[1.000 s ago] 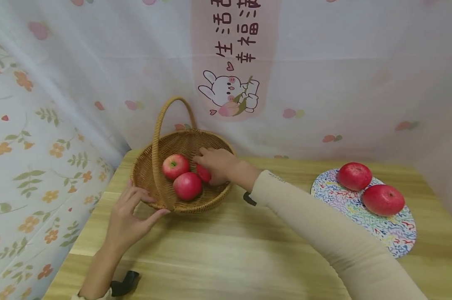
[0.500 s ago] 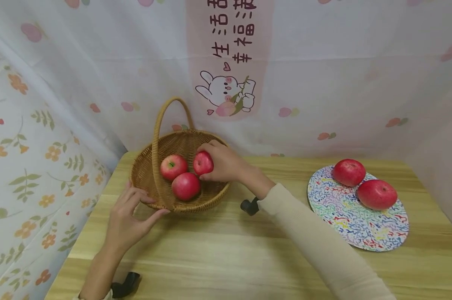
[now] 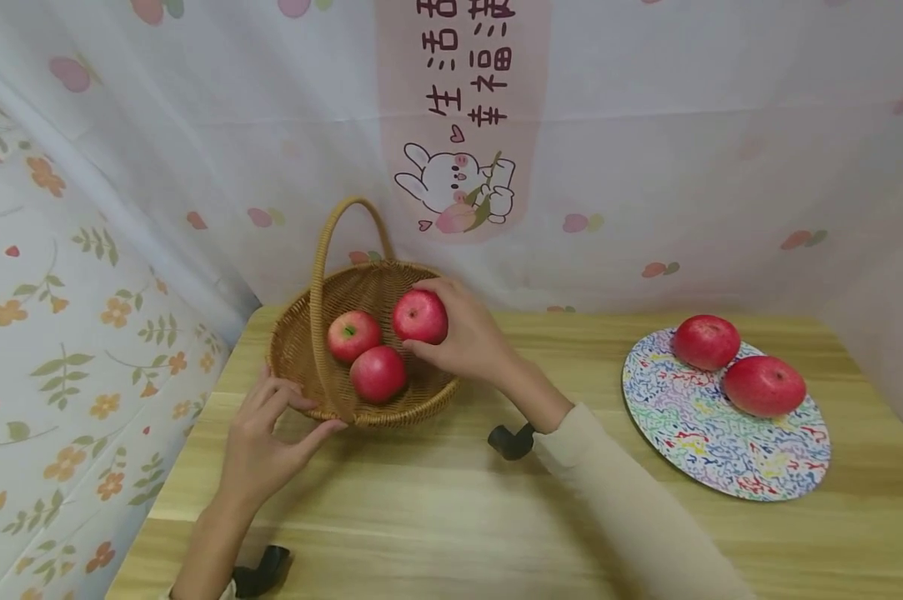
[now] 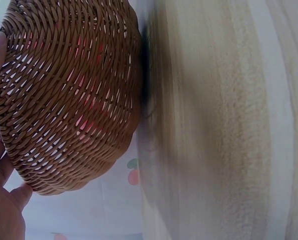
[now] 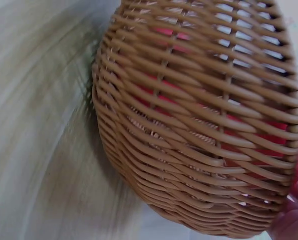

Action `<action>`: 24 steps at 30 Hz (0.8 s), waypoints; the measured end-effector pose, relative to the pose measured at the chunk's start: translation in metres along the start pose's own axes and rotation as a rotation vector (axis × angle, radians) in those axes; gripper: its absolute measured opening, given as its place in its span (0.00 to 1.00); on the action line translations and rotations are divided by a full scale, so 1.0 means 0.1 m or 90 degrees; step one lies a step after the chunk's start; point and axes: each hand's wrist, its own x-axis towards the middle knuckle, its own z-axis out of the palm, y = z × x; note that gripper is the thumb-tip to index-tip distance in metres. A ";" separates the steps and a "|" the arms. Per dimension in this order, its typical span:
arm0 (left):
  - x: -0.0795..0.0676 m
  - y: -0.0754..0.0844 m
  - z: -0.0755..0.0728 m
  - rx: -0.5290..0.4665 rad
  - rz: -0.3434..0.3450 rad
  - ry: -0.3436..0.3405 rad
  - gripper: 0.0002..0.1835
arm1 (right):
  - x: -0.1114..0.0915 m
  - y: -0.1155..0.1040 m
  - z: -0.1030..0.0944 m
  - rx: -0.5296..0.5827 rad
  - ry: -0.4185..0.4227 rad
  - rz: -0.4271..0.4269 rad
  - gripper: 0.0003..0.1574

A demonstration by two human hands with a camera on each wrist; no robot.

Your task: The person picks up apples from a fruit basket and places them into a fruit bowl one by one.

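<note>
A brown wicker basket (image 3: 432, 407) with a tall arched handle (image 3: 319, 287) stands at the back left of the table. My left hand (image 3: 267, 437) grips its near left rim, thumb at the front and fingers over the edge. Inside lie two red apples, one with its stem up (image 3: 353, 336) and another in front of it (image 3: 378, 374). Between the thumb and fingers of my right hand (image 3: 472, 337) is a third red apple (image 3: 420, 317), held over the basket's right side. In the right wrist view, the basket's weave (image 5: 188, 125) hides much of that apple.
To the right on the wooden table (image 3: 436, 508) lies a round white plate (image 3: 691, 433) with coloured squiggles. It bears two red, oval fruits, one behind (image 3: 706, 342) and one nearer (image 3: 765, 386). A printed curtain (image 3: 609, 167) hangs right behind the table.
My right hand has lifted the third apple from among the others, up and slightly to the right. The left hand has kept its grip on the basket rim.
</note>
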 end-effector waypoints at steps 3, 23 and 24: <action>0.01 0.02 0.00 0.002 -0.009 -0.004 0.34 | -0.07 0.00 -0.03 0.020 0.034 0.006 0.44; 0.01 0.03 -0.01 -0.003 -0.013 -0.010 0.33 | -0.64 0.13 -0.44 0.161 0.198 0.102 0.47; 0.01 0.03 -0.01 -0.003 -0.016 -0.011 0.33 | -0.68 0.14 -0.45 0.164 0.201 0.106 0.47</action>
